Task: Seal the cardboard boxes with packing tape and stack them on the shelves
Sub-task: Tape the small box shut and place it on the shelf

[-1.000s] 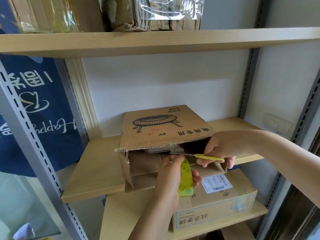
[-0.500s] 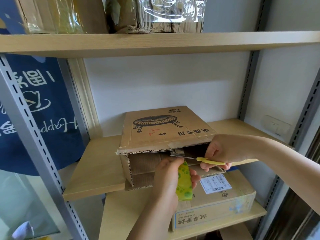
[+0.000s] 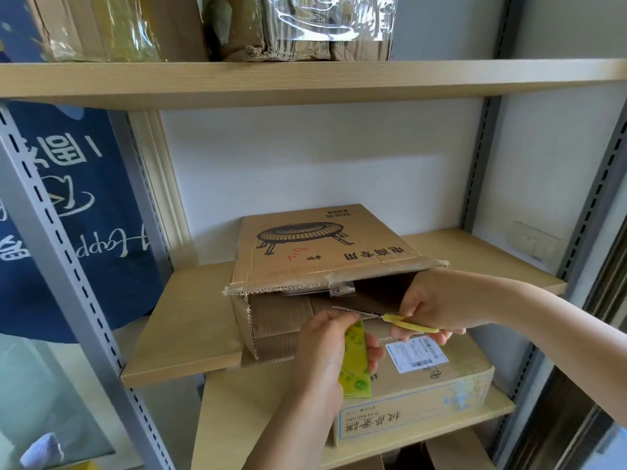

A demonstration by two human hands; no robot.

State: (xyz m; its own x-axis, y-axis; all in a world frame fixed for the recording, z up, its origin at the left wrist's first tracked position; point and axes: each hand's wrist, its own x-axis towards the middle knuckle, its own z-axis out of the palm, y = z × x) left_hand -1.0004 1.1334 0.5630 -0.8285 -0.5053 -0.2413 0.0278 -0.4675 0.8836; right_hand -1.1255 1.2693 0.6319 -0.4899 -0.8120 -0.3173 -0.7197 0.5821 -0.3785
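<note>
Shelf point(image 3: 190, 337), box point(image 3: 322, 252) print "电商专用"

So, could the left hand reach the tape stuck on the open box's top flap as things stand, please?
Probably yes: the left hand sits just below the tape, nothing between them, but it grips a yellow roll.

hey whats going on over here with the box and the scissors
A person is taping up a cardboard box that lies on its side on a wooden shelf, its flaps facing them and not yet closed. The left hand holds a yellow-green roll of packing tape, and the right hand holds yellow-handled scissors with the blades reaching toward the tape. Another labelled box sits on the shelf below.
</note>
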